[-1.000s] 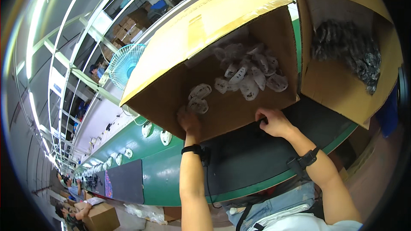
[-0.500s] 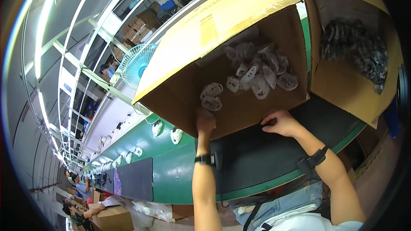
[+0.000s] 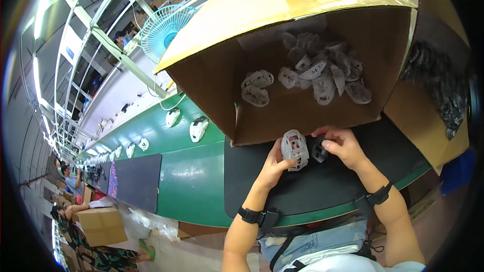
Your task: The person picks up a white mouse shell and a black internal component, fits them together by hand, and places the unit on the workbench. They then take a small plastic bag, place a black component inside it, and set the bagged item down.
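Above the black mat (image 3: 252, 191), my left hand (image 3: 275, 166) grips a white oval plastic shell (image 3: 295, 150) with several openings, thumb across its near side. To its right, my right hand (image 3: 343, 146) pinches a small black plastic part (image 3: 319, 150) between thumb and fingers, close beside the shell but apart from it. Just beyond both hands, a large cardboard box (image 3: 201, 70) lies on its side, its mouth facing me. Inside it are several similar white shells (image 3: 322, 88) in a loose pile, and a pair of them (image 3: 256, 88) sits to the left.
A second carton (image 3: 421, 131) at the right holds black parts in clear bags (image 3: 436, 80). On the green bench (image 3: 191, 181), a row of white units (image 3: 199, 129) runs away to the left. A blue fan (image 3: 164, 35) stands behind. Other people (image 3: 73, 179) work farther left.
My left hand has come out of the cardboard box with a white shell and moved right. My right hand now holds a black part. The view has shifted.
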`<control>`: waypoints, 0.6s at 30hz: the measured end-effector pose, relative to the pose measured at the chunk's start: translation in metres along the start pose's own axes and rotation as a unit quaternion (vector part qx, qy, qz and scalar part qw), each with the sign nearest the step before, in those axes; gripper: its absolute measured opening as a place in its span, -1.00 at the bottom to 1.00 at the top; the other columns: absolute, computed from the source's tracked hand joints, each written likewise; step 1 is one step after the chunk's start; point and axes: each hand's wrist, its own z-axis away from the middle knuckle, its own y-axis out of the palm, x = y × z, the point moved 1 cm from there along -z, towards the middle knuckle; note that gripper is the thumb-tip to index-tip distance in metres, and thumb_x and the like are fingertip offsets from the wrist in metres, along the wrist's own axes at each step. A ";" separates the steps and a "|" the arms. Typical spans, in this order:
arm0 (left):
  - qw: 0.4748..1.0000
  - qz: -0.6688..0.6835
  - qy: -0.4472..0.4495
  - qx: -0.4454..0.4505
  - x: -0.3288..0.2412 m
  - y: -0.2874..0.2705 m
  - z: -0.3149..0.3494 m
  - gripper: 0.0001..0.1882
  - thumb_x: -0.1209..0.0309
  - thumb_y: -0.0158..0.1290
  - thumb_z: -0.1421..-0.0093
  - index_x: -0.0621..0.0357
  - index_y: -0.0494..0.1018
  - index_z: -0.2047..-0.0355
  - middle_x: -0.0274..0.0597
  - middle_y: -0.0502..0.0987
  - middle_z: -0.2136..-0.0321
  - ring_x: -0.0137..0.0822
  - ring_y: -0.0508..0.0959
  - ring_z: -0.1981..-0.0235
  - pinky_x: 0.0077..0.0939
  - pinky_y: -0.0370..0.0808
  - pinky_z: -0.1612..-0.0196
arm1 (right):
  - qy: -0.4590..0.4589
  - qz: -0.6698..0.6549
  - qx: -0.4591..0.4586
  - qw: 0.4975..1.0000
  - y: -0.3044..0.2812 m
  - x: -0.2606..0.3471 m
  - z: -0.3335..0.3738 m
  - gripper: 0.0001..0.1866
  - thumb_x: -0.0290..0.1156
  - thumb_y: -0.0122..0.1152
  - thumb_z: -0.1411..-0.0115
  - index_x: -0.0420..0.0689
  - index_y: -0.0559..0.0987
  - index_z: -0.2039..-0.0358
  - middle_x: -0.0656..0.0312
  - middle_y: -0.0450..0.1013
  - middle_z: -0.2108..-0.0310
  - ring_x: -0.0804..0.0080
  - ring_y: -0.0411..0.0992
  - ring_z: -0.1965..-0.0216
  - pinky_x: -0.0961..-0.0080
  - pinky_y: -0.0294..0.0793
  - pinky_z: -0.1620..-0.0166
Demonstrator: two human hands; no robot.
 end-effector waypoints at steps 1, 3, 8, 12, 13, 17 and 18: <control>0.998 0.064 -0.015 0.011 -0.001 0.001 -0.001 -0.22 0.52 0.15 0.09 0.33 0.06 -0.15 -0.07 0.32 -0.02 -0.22 0.35 -0.07 -0.38 0.26 -0.14 | -0.011 -0.021 0.024 0.999 -0.001 0.004 0.001 -0.89 -0.47 0.09 -0.08 -0.27 0.48 0.47 0.10 0.49 0.22 0.50 0.40 0.21 0.54 0.39 0.09; 0.989 0.146 -0.037 0.001 -0.003 0.001 -0.004 -0.26 0.49 0.16 0.02 0.32 0.07 -0.14 -0.03 0.32 -0.04 -0.22 0.33 -0.10 -0.33 0.25 -0.15 | 0.009 -0.019 0.009 1.000 -0.004 0.001 0.000 -0.85 -0.43 0.05 -0.11 -0.27 0.48 0.45 0.07 0.47 0.18 0.50 0.40 0.20 0.53 0.39 0.08; 0.987 0.155 0.042 -0.029 0.000 -0.006 -0.004 -0.37 0.53 0.19 0.02 0.29 0.15 -0.05 -0.06 0.38 0.02 -0.25 0.38 -0.05 -0.32 0.27 -0.14 | 0.102 -0.142 -0.032 0.984 0.003 0.007 0.003 -0.72 -0.32 -0.16 -0.24 -0.28 0.39 0.20 0.04 0.44 0.21 0.27 0.53 0.35 0.54 0.54 0.39; 0.994 0.095 0.046 -0.024 0.001 -0.008 -0.004 -0.40 0.53 0.25 0.05 0.27 0.19 0.04 -0.09 0.43 0.14 -0.31 0.44 0.02 -0.40 0.33 -0.07 | 0.127 -0.082 -0.027 0.988 0.008 -0.005 0.004 -0.72 -0.26 -0.21 -0.29 -0.23 0.28 0.17 0.04 0.44 0.32 0.25 0.53 0.52 0.54 0.51 0.57; 0.998 0.048 0.030 -0.036 -0.003 -0.004 -0.003 -0.39 0.50 0.27 0.05 0.28 0.19 0.04 -0.07 0.44 0.15 -0.31 0.46 0.06 -0.43 0.37 -0.02 | 0.138 -0.062 -0.041 0.988 0.010 -0.007 0.003 -0.74 -0.29 -0.15 -0.28 -0.22 0.28 0.17 0.09 0.44 0.37 0.29 0.53 0.53 0.57 0.50 0.57; 0.992 -0.116 -0.018 -0.047 -0.025 -0.006 0.003 -0.31 0.33 0.33 0.08 0.30 0.23 0.00 -0.02 0.47 0.21 -0.33 0.53 0.20 -0.49 0.47 0.13 | 0.147 -0.036 -0.064 0.986 0.007 -0.007 0.000 -0.76 -0.32 -0.07 -0.25 -0.20 0.27 0.18 0.12 0.43 0.40 0.38 0.51 0.54 0.61 0.48 0.57; 0.985 -0.158 -0.029 -0.057 -0.029 -0.010 0.007 -0.28 0.30 0.33 0.09 0.31 0.24 -0.01 -0.03 0.49 0.23 -0.33 0.54 0.23 -0.49 0.49 0.15 | 0.139 -0.017 -0.065 0.988 0.004 -0.009 0.000 -0.75 -0.33 -0.05 -0.25 -0.21 0.29 0.15 0.15 0.42 0.40 0.43 0.48 0.52 0.65 0.46 0.56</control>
